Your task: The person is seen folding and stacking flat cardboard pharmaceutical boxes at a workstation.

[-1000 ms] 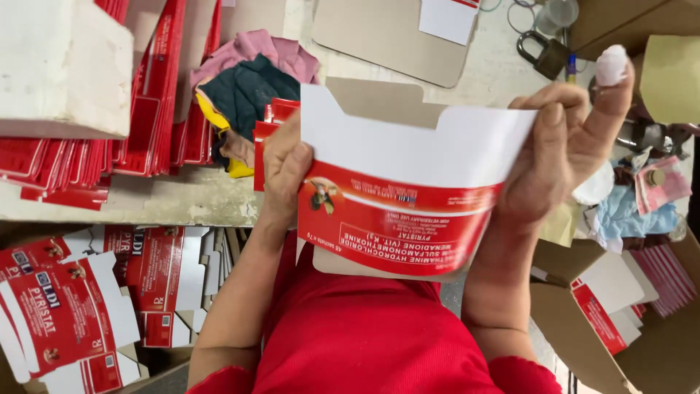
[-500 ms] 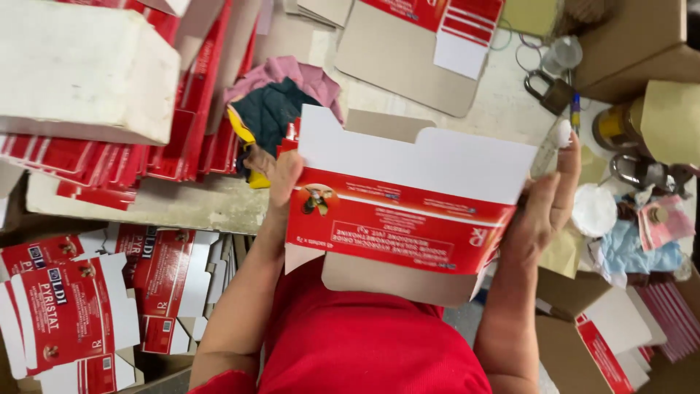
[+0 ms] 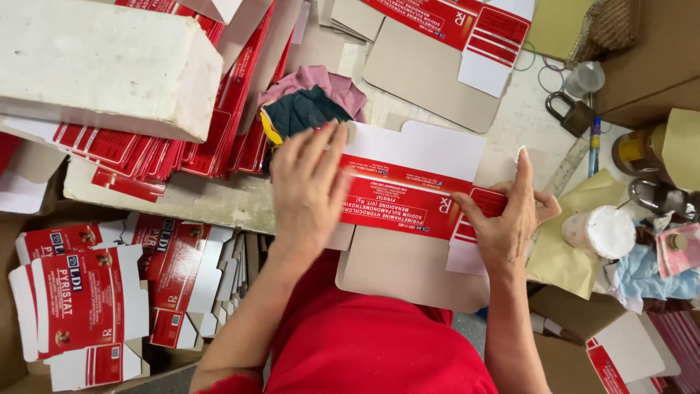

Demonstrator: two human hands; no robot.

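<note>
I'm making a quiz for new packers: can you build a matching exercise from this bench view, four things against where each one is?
Things:
1. left hand
2. right hand
3. white foam block
4. brass padlock

Places:
A. top left, on the stacked red cartons
B. flat on the red-and-white carton blank's left part
C. pinching the blank's right end
D. upper right, beside the blue pen

Pairs: 1-B, 2-C, 3-A, 4-D

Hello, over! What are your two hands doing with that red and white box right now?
Left hand flat on carton blank. Right hand pinching its end flap. Cloth bundle beside left fingers.
</note>
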